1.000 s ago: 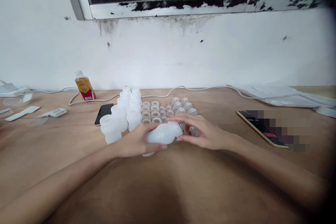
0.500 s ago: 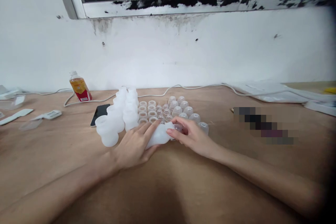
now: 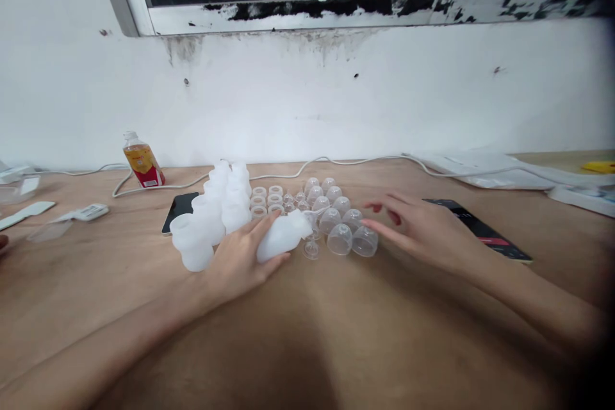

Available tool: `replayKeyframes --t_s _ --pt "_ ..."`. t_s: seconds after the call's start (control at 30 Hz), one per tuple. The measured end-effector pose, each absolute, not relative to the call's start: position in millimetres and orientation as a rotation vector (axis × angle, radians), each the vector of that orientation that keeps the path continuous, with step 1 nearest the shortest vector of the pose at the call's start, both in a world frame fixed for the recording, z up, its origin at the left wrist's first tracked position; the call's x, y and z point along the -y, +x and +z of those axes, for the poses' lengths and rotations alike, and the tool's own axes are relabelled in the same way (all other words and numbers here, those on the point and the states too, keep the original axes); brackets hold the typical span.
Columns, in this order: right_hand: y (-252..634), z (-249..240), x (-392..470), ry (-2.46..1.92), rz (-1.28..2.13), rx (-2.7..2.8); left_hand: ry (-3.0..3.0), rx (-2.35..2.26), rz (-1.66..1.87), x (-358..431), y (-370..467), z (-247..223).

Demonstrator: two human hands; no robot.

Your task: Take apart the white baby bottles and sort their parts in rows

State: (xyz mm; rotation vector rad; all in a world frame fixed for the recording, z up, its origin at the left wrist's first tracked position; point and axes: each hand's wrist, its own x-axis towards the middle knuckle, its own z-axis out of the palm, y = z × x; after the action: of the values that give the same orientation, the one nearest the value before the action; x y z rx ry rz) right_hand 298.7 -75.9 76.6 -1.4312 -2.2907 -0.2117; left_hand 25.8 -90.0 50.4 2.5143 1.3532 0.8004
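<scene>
My left hand (image 3: 245,256) is wrapped round a frosted white baby bottle (image 3: 281,237), which lies tilted with its neck toward the right. A clear nipple (image 3: 317,211) seems to stick out of the neck, though it is hard to make out against the things behind. To the right, my right hand (image 3: 418,224) hovers empty with fingers apart, close to the clear dome caps (image 3: 340,239). More clear nipples (image 3: 311,248) stand beside the caps. White collar rings (image 3: 258,201) sit in rows behind the bottle. Several white bottles (image 3: 195,246) stand left of them.
A dark phone (image 3: 177,210) lies behind the bottles, another phone (image 3: 485,230) beyond my right hand. A drink bottle (image 3: 143,160) stands back left near a white cable (image 3: 283,176). Plastic bags (image 3: 480,170) lie back right. A fingertip (image 3: 2,241) shows at the left edge.
My right hand has let go of the bottle's nipple end and moved right, its fingers opening. My left hand still holds the bottle. The front caps and nipple are uncovered.
</scene>
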Motion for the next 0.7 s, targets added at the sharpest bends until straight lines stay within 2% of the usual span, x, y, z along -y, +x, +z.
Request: replayKeyframes --t_s 0.1,0.23,0.4,0.53,0.7 --pt "318.2 55.4 75.0 -1.502 -0.290 2.354 2.370 -1.325 0.807 89.8 27.5 50.6" --pt "323.1 33.2 68.7 -1.497 -0.066 2.387 2.198 -1.294 0.804 90.2 28.5 52.2" --pt "314.9 71.9 62.8 -1.458 0.220 2.118 2.099 -1.301 0.912 87.1 27.0 54.0" --pt "279.0 101.6 59.2 -1.110 0.669 1.735 2.018 -1.245 1.006 83.7 27.2 54.7" --pt "234.8 76.2 48.2 -0.790 1.175 1.463 1.915 -1.198 1.032 82.1 26.3 52.6"
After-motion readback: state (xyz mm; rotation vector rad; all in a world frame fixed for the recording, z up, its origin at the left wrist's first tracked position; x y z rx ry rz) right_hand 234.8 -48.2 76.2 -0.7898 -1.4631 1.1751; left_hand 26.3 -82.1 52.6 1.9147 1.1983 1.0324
